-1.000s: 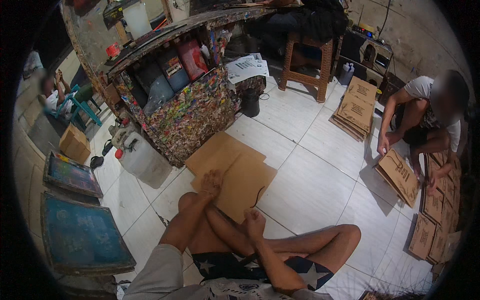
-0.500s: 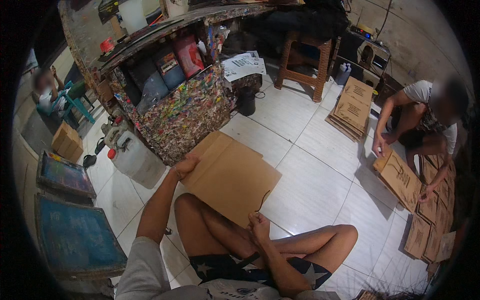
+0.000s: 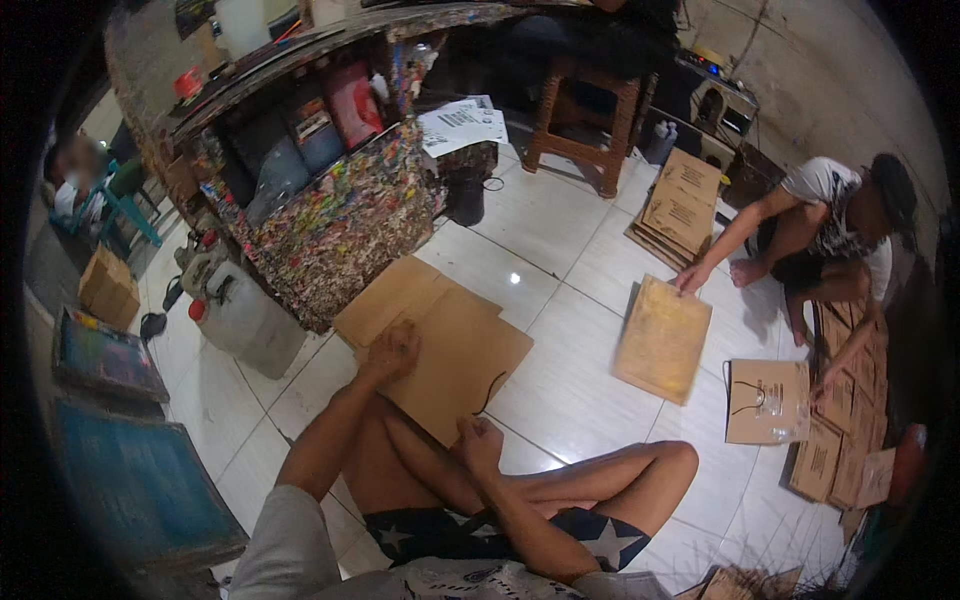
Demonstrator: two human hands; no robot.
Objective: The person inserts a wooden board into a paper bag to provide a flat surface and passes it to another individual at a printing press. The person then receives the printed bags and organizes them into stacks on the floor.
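Note:
A flat brown paper bag (image 3: 455, 350) lies in front of me, partly over my crossed legs. A dark cord handle (image 3: 490, 393) curves at its right edge. My right hand (image 3: 480, 445) is closed beside that edge, pinching the cord's lower end. Over the upper left part of the bag, my left hand (image 3: 394, 350) has its fingers curled in; what they hold, if anything, is hidden.
At right, a squatting co-worker touches a tan board (image 3: 664, 340) and a bag with a cord handle (image 3: 768, 400). Bag stacks (image 3: 680, 205) lie behind and beside them. A plastic jerrycan (image 3: 245, 315) and blue-meshed frames (image 3: 145, 485) stand at left; a brown stool (image 3: 580, 125) behind.
My left hand has left the bag's left edge and moved right, over its surface. The co-worker has lowered a bag to the floor at right and now has a hand on the tan board.

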